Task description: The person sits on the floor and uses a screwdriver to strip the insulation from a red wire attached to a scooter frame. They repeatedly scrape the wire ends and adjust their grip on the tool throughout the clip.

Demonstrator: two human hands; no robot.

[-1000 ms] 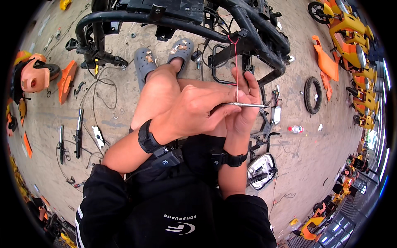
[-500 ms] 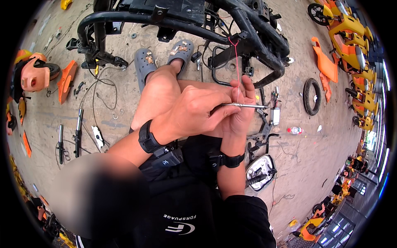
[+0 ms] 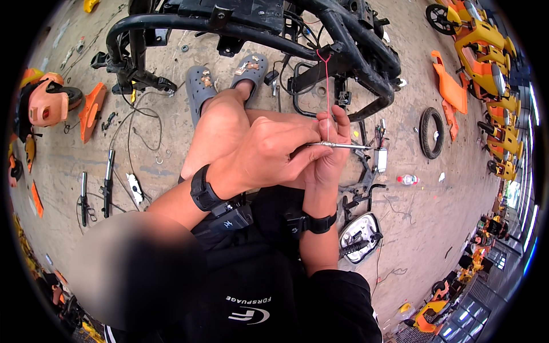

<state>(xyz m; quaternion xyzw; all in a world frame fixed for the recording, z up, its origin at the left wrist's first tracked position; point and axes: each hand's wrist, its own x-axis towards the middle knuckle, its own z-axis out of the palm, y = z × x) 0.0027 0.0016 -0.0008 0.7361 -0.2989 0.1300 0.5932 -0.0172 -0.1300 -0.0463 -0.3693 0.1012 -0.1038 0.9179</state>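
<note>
My left hand [image 3: 274, 150] is closed, thumb and fingers pinching a thin metal rod [image 3: 353, 147] with a narrow tip that points right; its other end is hidden in my grip. A pink-red cord [image 3: 327, 86] is looped on the black tubular frame [image 3: 366, 74] and runs straight down to the rod, where turns seem wound round it. Behind the rod, my right hand [image 3: 329, 163] has its palm toward me. Its visible fingers are raised, apart and slightly bent; the rest of it is covered by my left hand.
Grey clogs [image 3: 200, 86] are on my feet under the frame. To the right lie a tyre [image 3: 432, 133], a plastic bottle [image 3: 408, 180] and a white-lined shell [image 3: 360, 237]. Shock absorbers [image 3: 108, 186] and cables lie left. Yellow scooters [image 3: 480, 46] line the far right.
Both hands keep nearly the same pose. My right hand and forearm have shifted very slightly left, and the cord's lower end with them.
</note>
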